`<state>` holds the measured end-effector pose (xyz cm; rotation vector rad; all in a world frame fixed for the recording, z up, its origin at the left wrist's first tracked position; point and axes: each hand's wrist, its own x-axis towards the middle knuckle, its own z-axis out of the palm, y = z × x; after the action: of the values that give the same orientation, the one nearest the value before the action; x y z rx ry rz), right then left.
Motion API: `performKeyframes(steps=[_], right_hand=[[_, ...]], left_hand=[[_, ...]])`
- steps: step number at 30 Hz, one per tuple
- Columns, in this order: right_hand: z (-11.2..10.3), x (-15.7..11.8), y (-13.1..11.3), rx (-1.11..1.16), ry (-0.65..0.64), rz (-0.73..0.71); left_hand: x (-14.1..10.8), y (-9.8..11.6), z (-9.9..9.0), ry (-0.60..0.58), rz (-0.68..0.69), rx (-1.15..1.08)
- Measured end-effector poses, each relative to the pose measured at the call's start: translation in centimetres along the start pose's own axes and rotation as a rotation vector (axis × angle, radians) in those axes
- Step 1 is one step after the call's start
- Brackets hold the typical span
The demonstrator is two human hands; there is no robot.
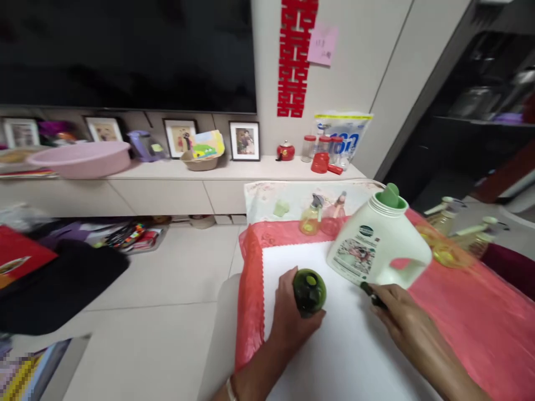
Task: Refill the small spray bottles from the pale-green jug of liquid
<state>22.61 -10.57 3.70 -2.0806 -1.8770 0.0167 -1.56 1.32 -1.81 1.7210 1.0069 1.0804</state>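
My left hand (289, 309) is wrapped round a dark green, see-through bottle (309, 291) over the white sheet on the table. I look at the bottle nearly end-on, and a small lighter round spot shows in its middle. Between the fingers of my right hand (399, 314) is a small dark piece (373, 295); most of it is hidden, so its kind is unclear. Just beyond that hand stands a large pale green jug (376, 239) with a label, a handle and a green cap (389, 196).
Small spray bottles (310, 217) stand behind the white sheet (292, 259). Pump bottles (474, 239) are at the right on the red table cover (480, 312). A low cabinet (171, 192) along the wall holds picture frames, a pink basin (83, 159) and jars.
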Motion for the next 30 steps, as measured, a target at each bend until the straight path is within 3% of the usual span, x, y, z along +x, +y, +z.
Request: performKeyframes(steps=[4, 10, 15, 19, 23, 25, 27, 30], right_hand=[[1.8, -0.1, -0.7, 0.014, -0.179, 0.016], [3.2, -0.5, -2.0, 0.09, -0.179, -0.043], [2.1, -0.4, -2.0, 0.136, 0.001, -0.117], [-1.3, -0.1, -1.9, 0.143, 0.33, -0.103], [-4.4, 0.5, -2.4, 0.17, 0.692, 0.152], [-4.9, 0.8, -2.0, 0.219, 0.766, 0.363], [-4.7, 1.1, -0.6, 0.246, 0.709, 0.533], [-3.4, 2.1, 2.3, 0.282, 0.544, 0.639]], left_hand=[[-0.1, -0.1, 0.1, 0.011, 0.004, 0.05], [0.0, 0.1, 0.0, 0.014, 0.01, 0.059], [-0.1, 0.0, 0.2, 0.016, 0.003, 0.051], [-0.2, -0.1, 0.2, 0.024, -0.006, 0.036], [-0.2, 0.0, 0.1, 0.024, -0.019, 0.01], [-0.2, 0.1, 0.1, 0.019, -0.022, 0.005], [-0.3, 0.2, 0.1, 0.012, -0.028, 0.0], [-0.3, 0.1, 0.2, 0.017, -0.033, -0.002]])
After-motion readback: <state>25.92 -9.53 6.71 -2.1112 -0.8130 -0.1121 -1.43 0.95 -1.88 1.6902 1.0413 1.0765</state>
